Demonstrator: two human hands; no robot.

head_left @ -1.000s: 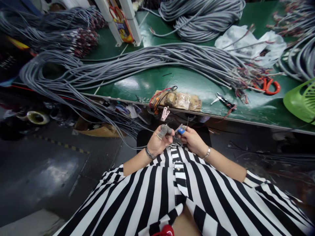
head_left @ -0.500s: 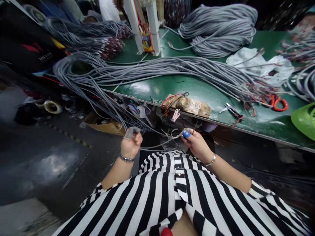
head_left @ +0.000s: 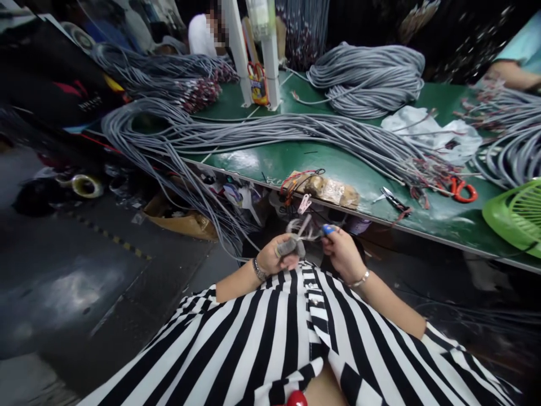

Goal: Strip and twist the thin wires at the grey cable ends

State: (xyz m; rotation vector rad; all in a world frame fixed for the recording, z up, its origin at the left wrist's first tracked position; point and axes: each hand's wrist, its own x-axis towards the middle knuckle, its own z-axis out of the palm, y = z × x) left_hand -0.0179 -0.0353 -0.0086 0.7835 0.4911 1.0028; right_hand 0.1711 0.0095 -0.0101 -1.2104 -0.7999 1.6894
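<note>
Low in front of my striped shirt, my left hand (head_left: 276,255) is closed on a grey cable. Grey wrapping covers some of its fingertips. From the cable's end, loose thin wires (head_left: 301,228) fan out between the two hands, blurred by motion. My right hand (head_left: 341,255), with a blue cover on one digit, pinches at the right side of these wires. Just beyond the hands, a pink clip (head_left: 304,203) hangs at the table edge, beside a tape-wrapped block (head_left: 332,189) with red and black leads.
Across the green table (head_left: 270,158) lies a long bundle of grey cables (head_left: 253,132), spilling over its front edge at left. Small snips (head_left: 395,202), orange-handled scissors (head_left: 464,190) and a green fan (head_left: 513,217) are at right. A cable coil (head_left: 367,73) sits behind. Other people are partly visible.
My left hand has moved right, from beside the hanging cables to the wires near my right hand. My right hand stays almost in place. The camera view has shifted slightly.
</note>
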